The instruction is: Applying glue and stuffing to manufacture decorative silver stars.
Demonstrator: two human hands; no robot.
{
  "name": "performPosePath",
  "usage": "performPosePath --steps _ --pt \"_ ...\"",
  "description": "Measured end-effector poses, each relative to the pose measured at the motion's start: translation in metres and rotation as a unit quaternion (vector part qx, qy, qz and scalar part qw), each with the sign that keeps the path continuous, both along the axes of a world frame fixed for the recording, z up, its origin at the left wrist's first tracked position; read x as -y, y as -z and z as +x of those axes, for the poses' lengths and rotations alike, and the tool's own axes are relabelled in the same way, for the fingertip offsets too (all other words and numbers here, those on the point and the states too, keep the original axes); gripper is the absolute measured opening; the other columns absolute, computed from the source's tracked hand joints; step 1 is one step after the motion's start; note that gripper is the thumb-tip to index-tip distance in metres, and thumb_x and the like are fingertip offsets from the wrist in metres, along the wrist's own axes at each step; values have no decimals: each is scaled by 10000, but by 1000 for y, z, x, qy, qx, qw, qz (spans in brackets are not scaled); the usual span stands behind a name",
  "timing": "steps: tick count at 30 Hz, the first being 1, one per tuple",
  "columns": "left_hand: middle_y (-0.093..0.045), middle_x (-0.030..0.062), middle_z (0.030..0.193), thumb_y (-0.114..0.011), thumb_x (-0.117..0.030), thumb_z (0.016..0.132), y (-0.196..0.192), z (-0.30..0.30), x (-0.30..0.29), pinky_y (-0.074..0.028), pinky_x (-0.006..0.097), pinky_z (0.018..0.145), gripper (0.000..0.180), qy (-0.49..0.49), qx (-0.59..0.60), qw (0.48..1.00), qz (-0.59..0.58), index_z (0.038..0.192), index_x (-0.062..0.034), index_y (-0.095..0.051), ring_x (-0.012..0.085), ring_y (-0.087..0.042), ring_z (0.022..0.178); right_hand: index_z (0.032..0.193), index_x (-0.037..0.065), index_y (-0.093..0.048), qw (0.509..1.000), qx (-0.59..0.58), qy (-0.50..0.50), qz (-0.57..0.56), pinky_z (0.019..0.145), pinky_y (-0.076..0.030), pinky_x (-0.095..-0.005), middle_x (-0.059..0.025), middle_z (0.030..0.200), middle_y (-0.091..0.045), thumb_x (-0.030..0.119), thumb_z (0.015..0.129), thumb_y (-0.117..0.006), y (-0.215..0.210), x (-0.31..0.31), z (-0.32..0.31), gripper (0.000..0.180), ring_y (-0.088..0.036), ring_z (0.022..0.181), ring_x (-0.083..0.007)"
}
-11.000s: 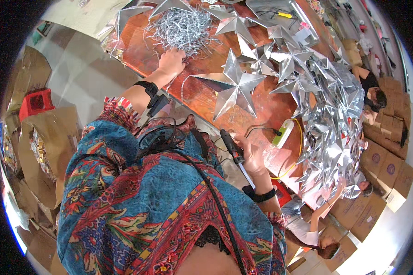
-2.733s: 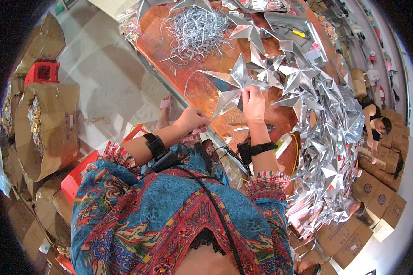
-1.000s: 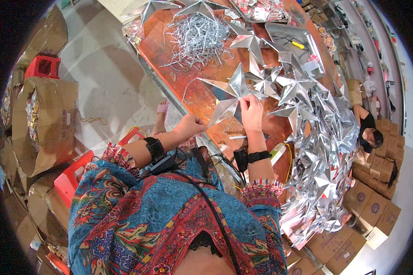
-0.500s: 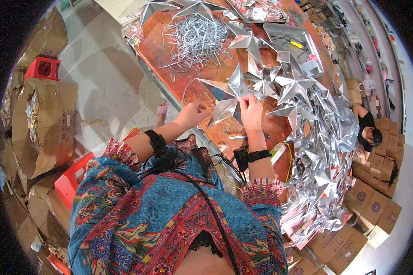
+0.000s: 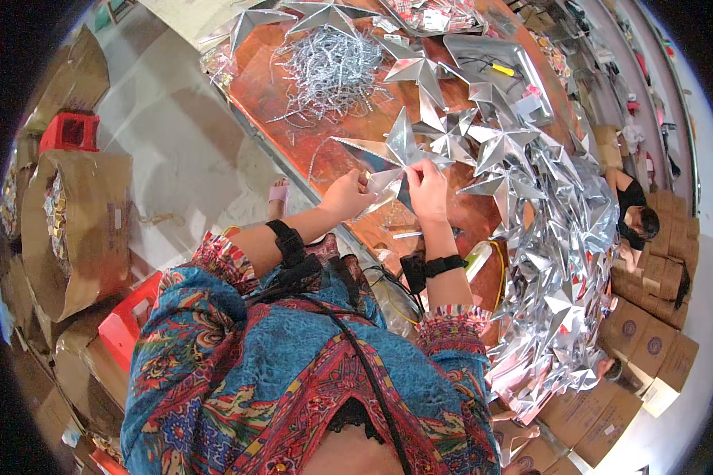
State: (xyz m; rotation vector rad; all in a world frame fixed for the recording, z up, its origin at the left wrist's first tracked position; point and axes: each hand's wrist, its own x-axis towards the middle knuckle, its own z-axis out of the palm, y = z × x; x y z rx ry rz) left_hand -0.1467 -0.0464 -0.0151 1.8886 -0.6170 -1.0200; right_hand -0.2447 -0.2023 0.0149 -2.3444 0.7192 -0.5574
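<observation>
1. Both hands are on one silver star (image 5: 396, 154) over the near edge of the orange table (image 5: 277, 87).
2. Left hand (image 5: 348, 194) pinches the star's lower left part, fingers closed on the foil. Right hand (image 5: 428, 186) grips the lower right, fingers curled on it near the centre.
3. Exact finger contact is too small to read; whether anything else sits between the fingers, cannot tell.
4. To do this well, my take: keep both grips close to the centre, where the folds meet, so the long points don't bend. Work along existing creases, not across flat faces. Support the piece from below and don't squeeze the tips.
5. Risk: foil creases easily, and the nearby star pile (image 5: 562, 237) could snag a point if the piece swings right.
6. Star looks: mirror-silver foil, folded into raised ridges, several long sharp points, one pointing left, one up. Faceted, so it catches light unevenly.
7. Around it: silver shreds (image 5: 329, 71) heaped further back on the table, more finished stars beyond and to the right.
</observation>
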Motion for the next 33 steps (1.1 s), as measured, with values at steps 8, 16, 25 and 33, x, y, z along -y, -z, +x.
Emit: performPosePath --steps 8,16,25,33 --pt "-629 148 846 -699 -243 685 5 2 2 -488 329 690 420 6 7 1000 -6 959 26 -528 240 -627 780 732 27 -516 1000 -3 -3 8 610 -443 -404 -144 695 -570 88 770 -627 3 2 1 133 -564 666 -333" --pt "-618 141 854 -714 -226 671 7 -2 7 -477 327 719 426 -30 -3 998 -57 957 27 -526 237 -618 789 734 30 -513 1000 2 -10 -13 609 -444 -401 -141 685 -564 91 764 -635 3 2 1 139 -562 666 -332" --pt "-621 153 857 -726 -226 676 11 0 10 -475 335 733 415 -20 11 999 -50 944 20 -528 254 -618 814 735 13 -550 998 -6 12 57 591 -454 -362 -139 684 -591 91 755 -652 4 5 0 130 -579 631 -291" --pt "-624 172 881 -742 -259 673 15 3 12 -476 345 732 461 -4 16 1000 -26 963 27 -525 264 -620 826 741 0 -581 967 -39 17 251 494 -407 -214 -20 617 -582 74 790 -636 -2 18 3 105 -519 540 -67"
